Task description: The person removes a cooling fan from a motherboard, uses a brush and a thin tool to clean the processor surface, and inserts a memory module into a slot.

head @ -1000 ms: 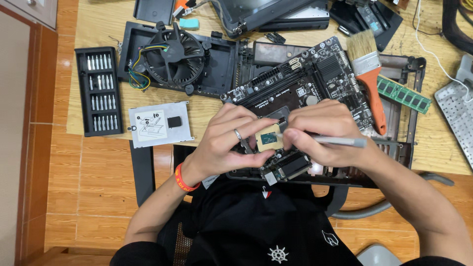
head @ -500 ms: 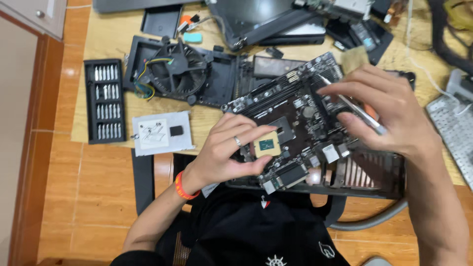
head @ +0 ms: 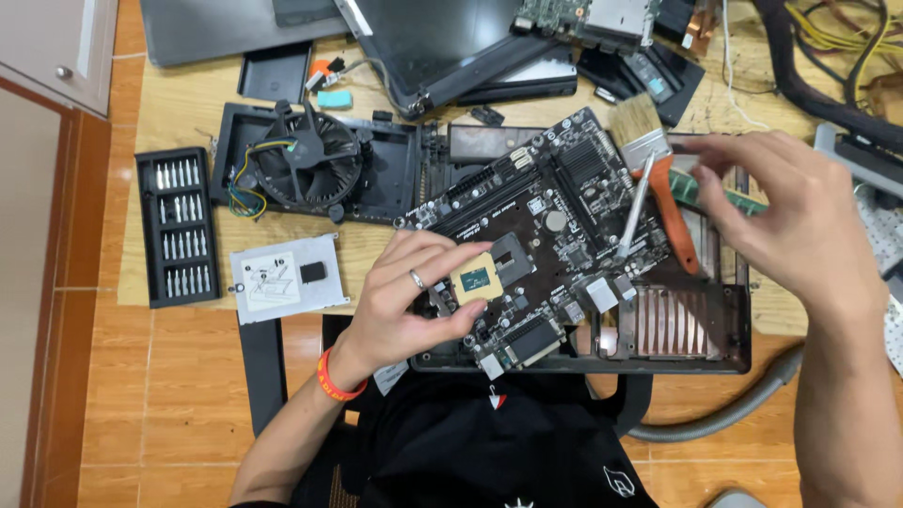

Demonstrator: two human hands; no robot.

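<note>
Gold-edged and green in the middle, the small square processor chip [head: 475,279] sits pinched between thumb and fingertips of our left hand [head: 414,306], held just above the black motherboard [head: 555,230] and right beside its open socket [head: 513,256]. We judge the careful way to handle it is by the edges only, as we grip it now, keeping it level and lining its corners up with the socket frame before it goes anywhere near the contacts; whether the pads face up or down we cannot quite tell from this angle. Further right, a slim silver tool [head: 633,210] lies slanted across the board, its upper end near an orange-handled brush [head: 663,179] that rests past the board's far edge. Our right hand [head: 800,226] hovers beyond them with fingers spread loosely and nothing clearly in its grip, close to a green memory stick [head: 701,193]. To the far left, on the wooden table [head: 179,103], sit a black cooling fan [head: 306,165] and a case of screwdriver bits [head: 179,226], well apart from the chip.
</note>
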